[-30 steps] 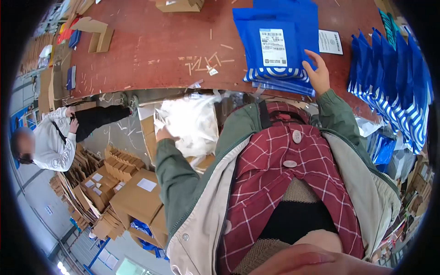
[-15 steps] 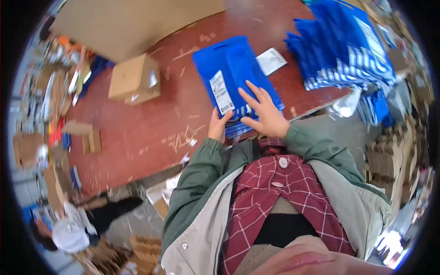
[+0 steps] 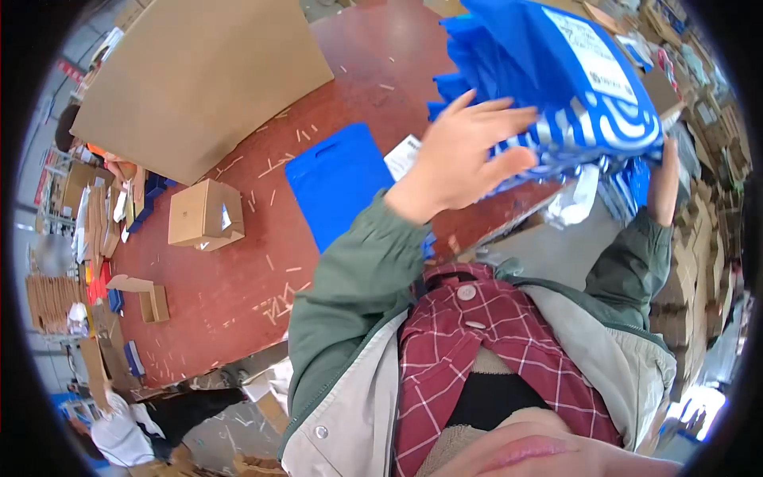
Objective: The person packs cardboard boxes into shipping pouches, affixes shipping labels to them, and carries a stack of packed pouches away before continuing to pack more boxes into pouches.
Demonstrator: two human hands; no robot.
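My left hand (image 3: 477,155) is open, fingers apart, over the near left side of a pile of blue plastic mailer bags (image 3: 556,71). White stripes run along the pile's near end, and its top bag has a white label (image 3: 592,56). At the pile's right edge is my right hand (image 3: 666,184); its fingers are mostly hidden, so their grip cannot be made out. A single blue bag (image 3: 338,183) with a slot handle lies on the red table, partly behind my left forearm. Beside it is a white printed slip (image 3: 403,156).
A large cardboard sheet or box (image 3: 207,79) covers the table's far left. Nearer are a small carton (image 3: 205,215) and an opened box (image 3: 151,300). Flattened cardboard (image 3: 687,262) is stacked at right. Another person (image 3: 127,429) is at lower left.
Both hands have left the single blue bag and moved right to the pile. The single bag now shows a plain blue side, without the label seen earlier. The view has shifted.
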